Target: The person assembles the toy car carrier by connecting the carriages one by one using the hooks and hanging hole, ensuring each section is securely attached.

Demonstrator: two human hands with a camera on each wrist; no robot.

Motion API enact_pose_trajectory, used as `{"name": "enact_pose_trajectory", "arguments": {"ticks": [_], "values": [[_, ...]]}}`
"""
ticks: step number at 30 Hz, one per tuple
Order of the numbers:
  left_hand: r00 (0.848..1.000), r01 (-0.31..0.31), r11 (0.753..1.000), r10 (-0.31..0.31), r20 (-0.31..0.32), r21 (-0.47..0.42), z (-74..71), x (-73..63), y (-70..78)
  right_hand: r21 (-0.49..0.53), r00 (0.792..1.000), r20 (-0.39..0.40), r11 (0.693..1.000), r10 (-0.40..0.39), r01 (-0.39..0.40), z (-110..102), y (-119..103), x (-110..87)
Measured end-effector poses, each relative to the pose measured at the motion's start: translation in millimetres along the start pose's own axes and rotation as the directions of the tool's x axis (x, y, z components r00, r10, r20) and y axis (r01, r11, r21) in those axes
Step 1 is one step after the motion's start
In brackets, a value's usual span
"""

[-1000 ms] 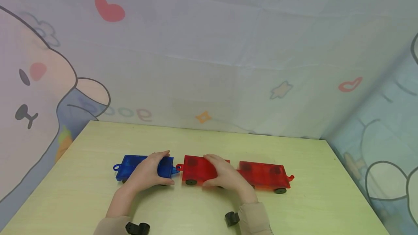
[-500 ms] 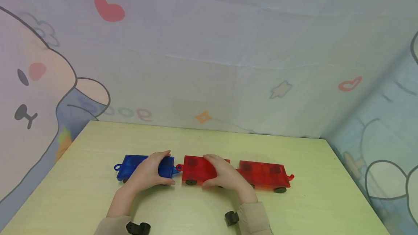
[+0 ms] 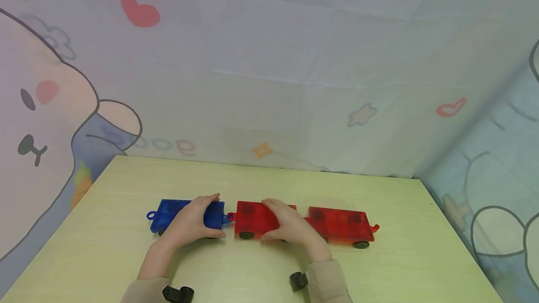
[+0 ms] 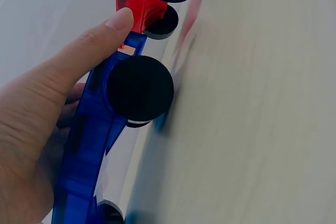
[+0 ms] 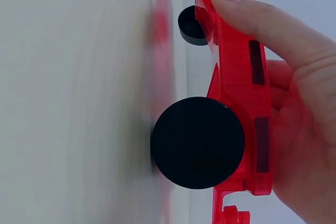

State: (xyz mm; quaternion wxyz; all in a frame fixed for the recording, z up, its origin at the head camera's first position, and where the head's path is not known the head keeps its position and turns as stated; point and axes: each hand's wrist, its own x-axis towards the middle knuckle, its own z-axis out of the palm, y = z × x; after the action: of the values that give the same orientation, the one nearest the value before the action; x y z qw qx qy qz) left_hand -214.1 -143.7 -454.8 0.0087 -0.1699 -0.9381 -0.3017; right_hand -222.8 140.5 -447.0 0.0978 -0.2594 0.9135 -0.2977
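My left hand grips a blue toy train car by its long sides. A red toy train car is held by my right hand, with the thumb along the near side and fingers over the far side. Between them, the red car's ring overlaps the blue car's end hook. In the left wrist view, my thumb reaches along the blue car to the red one's end. My right thumb lies on the red car's side close to a black wheel and its neighbour.
A second red car stands at the right end of the row, its hook pointing right. The pale wooden table ends at a printed cloth behind. At the blue car's left end is a ring.
The blue car and my left hand have shifted very slightly to the right since the first frame. My right hand and the red cars look the same.
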Motion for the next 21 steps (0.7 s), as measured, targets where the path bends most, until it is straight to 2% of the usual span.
{"name": "enact_pose_trajectory", "arguments": {"ticks": [21], "values": [[1.0,0.004,1.0,-0.004,-0.005,0.0,-0.9,-0.8,1.0,-0.041,1.0,0.007,0.999,0.012,-0.012,3.0,0.7,2.3]]}}
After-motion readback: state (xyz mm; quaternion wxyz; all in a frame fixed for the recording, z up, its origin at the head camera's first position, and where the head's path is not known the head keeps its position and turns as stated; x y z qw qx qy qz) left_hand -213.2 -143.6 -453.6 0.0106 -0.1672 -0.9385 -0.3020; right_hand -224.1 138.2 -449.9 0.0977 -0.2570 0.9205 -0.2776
